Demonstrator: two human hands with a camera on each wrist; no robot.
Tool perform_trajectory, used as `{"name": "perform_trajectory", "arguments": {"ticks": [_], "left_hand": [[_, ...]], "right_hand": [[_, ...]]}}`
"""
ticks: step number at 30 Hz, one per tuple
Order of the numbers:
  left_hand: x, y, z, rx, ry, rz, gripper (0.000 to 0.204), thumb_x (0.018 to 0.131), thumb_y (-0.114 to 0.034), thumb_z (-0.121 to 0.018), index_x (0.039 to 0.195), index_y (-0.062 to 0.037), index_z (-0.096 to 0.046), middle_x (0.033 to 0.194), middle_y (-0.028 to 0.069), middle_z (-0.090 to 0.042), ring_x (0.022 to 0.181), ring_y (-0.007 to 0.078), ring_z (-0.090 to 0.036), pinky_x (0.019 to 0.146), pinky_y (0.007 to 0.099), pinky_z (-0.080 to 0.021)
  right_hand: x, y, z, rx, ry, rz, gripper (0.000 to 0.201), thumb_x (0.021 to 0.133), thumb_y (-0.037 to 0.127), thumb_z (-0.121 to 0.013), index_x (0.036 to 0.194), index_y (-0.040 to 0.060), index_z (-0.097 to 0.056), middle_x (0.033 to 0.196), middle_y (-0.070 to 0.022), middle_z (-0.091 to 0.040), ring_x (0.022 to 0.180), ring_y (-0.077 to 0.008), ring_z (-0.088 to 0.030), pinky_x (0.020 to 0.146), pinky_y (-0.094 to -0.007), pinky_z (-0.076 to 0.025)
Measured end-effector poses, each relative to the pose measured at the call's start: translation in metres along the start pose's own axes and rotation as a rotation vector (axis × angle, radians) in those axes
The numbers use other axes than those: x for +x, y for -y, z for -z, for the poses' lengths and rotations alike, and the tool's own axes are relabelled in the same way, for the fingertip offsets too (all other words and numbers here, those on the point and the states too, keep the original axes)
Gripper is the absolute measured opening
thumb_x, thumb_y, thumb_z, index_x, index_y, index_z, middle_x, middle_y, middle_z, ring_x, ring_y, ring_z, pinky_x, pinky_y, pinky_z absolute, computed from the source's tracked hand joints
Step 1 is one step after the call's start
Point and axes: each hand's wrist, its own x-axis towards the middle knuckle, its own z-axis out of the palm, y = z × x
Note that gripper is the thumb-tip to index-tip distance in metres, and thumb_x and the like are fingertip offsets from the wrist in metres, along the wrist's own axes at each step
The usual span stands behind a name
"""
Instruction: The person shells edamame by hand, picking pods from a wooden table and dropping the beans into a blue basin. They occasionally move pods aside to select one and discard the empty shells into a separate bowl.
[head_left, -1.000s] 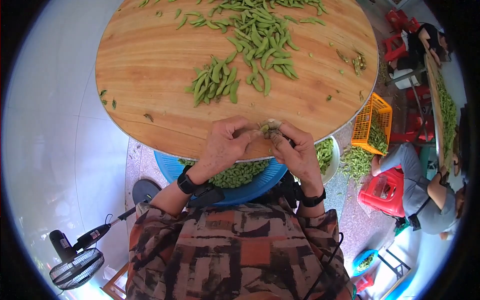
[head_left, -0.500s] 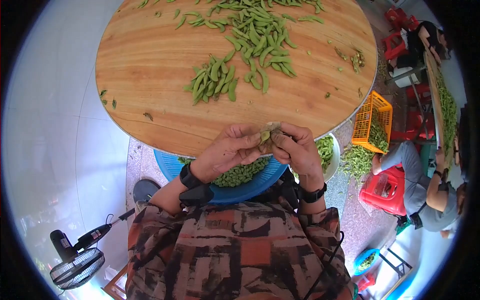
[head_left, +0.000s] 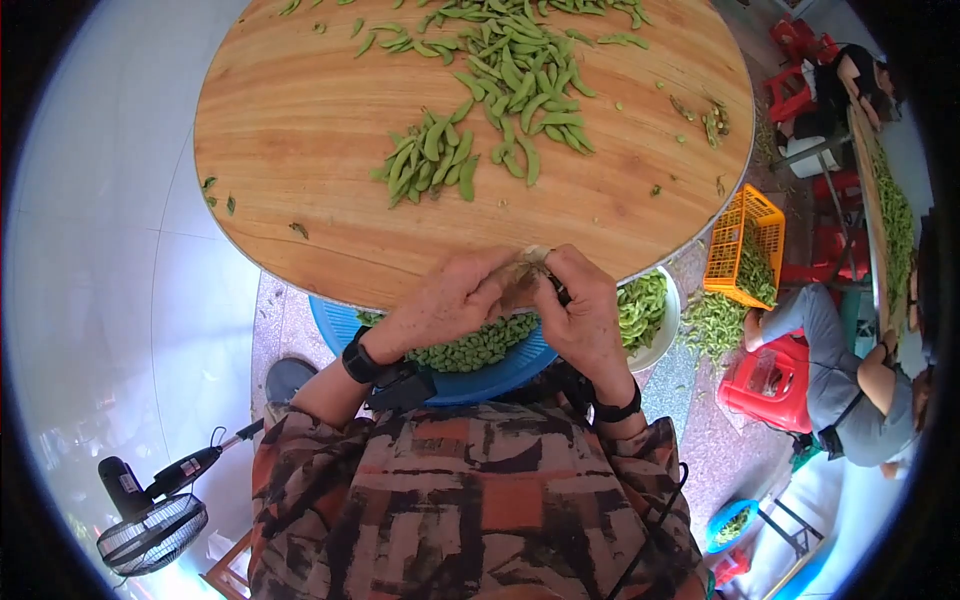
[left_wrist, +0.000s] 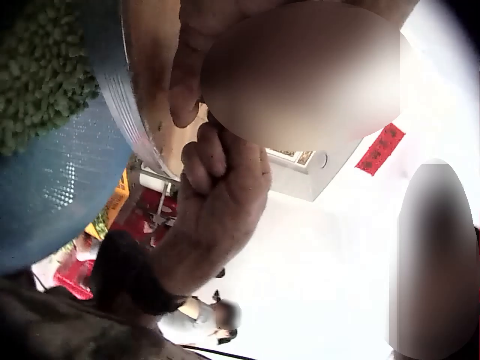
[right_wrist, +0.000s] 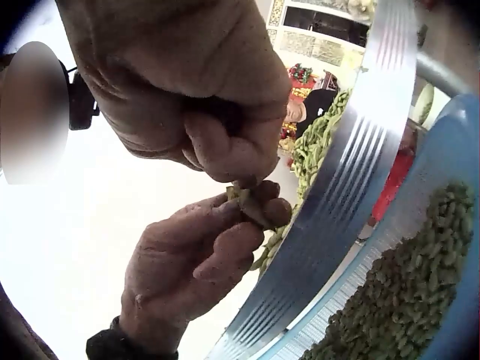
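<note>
Over the table's near edge: a pod point(right_wrist: 253, 208) is held between two hands, its pale yellowish end visible in the right wrist view.
Left hand point(head_left: 445, 298): the fingers are bent in, with the pod pinched at thumb and fingertips.
Right hand point(head_left: 585, 312): the fingers are curled tightly, and the pod's end is nipped at the tips; a dark patch by the thumb cannot be identified.
Fingertips: half a second ago a green face was plainly shown between them from above; now it is mostly hidden, as the left hand has been rolled knuckles-up and the fingers drawn in.
Meaning: the pod is judged to be in the midst of being opened; whether a bean has been freed cannot be told.
Pods point(head_left: 435, 150) on the table point(head_left: 320, 160): the heap is left as it was.
Beans point(head_left: 470, 350) below: they are gathered in the basin point(head_left: 330, 325), under the hands.
</note>
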Motion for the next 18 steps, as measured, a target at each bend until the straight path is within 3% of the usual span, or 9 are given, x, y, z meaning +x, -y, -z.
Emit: {"name": "perform_trajectory", "arguments": {"ticks": [1,3,5,7,8,10,11,13,18], "left_hand": [[0.0,-0.001,0.0,-0.182,0.008,0.044,0.022,0.095,-0.01,-0.051,0.112,0.0,-0.061,0.08,0.0162,-0.064,0.072,0.025,-0.065,0.066,0.0366,-0.051],[-0.004,0.003,0.008,-0.027,0.095,-0.092,0.024,0.095,-0.009,-0.053,0.116,-0.0025,-0.061,0.081,0.0138,-0.064,0.074,0.0228,-0.064,0.068,0.0346,-0.051],[-0.009,0.004,0.02,0.132,0.176,-0.224,0.027,0.095,-0.008,-0.055,0.121,-0.0049,-0.062,0.083,0.0114,-0.064,0.076,0.0206,-0.064,0.07,0.0327,-0.051],[-0.009,0.0,0.034,0.165,0.369,-0.461,0.024,0.089,-0.008,-0.063,0.112,-0.0065,-0.067,0.087,0.0119,-0.067,0.083,0.0289,-0.065,0.074,0.0375,-0.051],[-0.005,0.0,0.038,0.166,0.364,-0.46,0.024,0.089,-0.008,-0.063,0.112,-0.0065,-0.067,0.087,0.0119,-0.067,0.083,0.0289,-0.065,0.074,0.0375,-0.051],[0.005,0.0,0.046,0.542,-0.092,-0.309,0.021,0.082,-0.01,-0.069,0.102,-0.0039,-0.068,0.087,0.0117,-0.065,0.085,0.033,-0.063,0.076,0.041,-0.051],[0.015,-0.001,0.048,0.541,-0.092,-0.312,0.021,0.082,-0.01,-0.069,0.102,-0.0039,-0.068,0.087,0.0117,-0.065,0.085,0.033,-0.063,0.076,0.041,-0.051],[0.041,-0.003,0.048,0.882,-0.597,-0.268,0.019,0.078,-0.01,-0.069,0.095,-0.0017,-0.066,0.092,0.0123,-0.062,0.089,0.0332,-0.061,0.077,0.0425,-0.051],[0.058,0.017,0.047,1.098,-0.581,-0.222,0.019,0.078,-0.009,-0.068,0.095,-0.001,-0.063,0.101,0.0137,-0.056,0.097,0.0329,-0.057,0.079,0.0443,-0.05]], "right_hand": [[0.0,-0.001,0.004,0.027,0.011,-0.03,0.01,0.083,-0.002,-0.059,0.093,-0.0015,-0.062,0.074,-0.0152,-0.053,0.066,-0.0309,-0.056,0.061,-0.0358,-0.045],[0.0,-0.003,0.021,0.056,0.024,-0.056,0.01,0.083,-0.001,-0.059,0.092,-0.0013,-0.062,0.073,-0.0151,-0.052,0.066,-0.0307,-0.057,0.061,-0.0359,-0.045],[-0.002,-0.004,0.061,-0.003,0.275,-0.041,0.013,0.082,-0.001,-0.061,0.094,-0.0004,-0.064,0.074,-0.015,-0.055,0.067,-0.0292,-0.058,0.06,-0.0351,-0.045],[-0.015,-0.015,0.097,-0.045,0.437,0.044,0.024,0.083,0.0,-0.061,0.106,0.0009,-0.067,0.078,-0.0141,-0.063,0.069,-0.0271,-0.064,0.062,-0.0336,-0.048],[-0.023,-0.019,0.113,-0.052,0.527,-0.091,0.026,0.083,-0.001,-0.06,0.109,0.0,-0.067,0.077,-0.015,-0.066,0.07,-0.0296,-0.067,0.063,-0.0356,-0.051],[-0.033,-0.028,0.123,-0.173,0.42,-0.202,0.027,0.083,-0.001,-0.059,0.109,-0.0004,-0.066,0.078,-0.0166,-0.068,0.071,-0.0318,-0.068,0.064,-0.0376,-0.052],[-0.034,-0.03,0.123,-0.176,0.418,-0.202,0.027,0.083,-0.001,-0.059,0.109,-0.0004,-0.066,0.078,-0.0166,-0.068,0.071,-0.0318,-0.068,0.064,-0.0376,-0.052],[-0.034,-0.031,0.122,-0.296,0.223,-0.313,0.027,0.084,-0.001,-0.057,0.109,-0.0006,-0.067,0.082,-0.0185,-0.069,0.076,-0.0321,-0.07,0.068,-0.0378,-0.053],[-0.029,-0.034,0.108,-0.302,0.246,-0.243,0.025,0.085,0.0,-0.058,0.109,-0.002,-0.066,0.083,-0.0194,-0.069,0.078,-0.0327,-0.07,0.069,-0.0362,-0.054]]}}
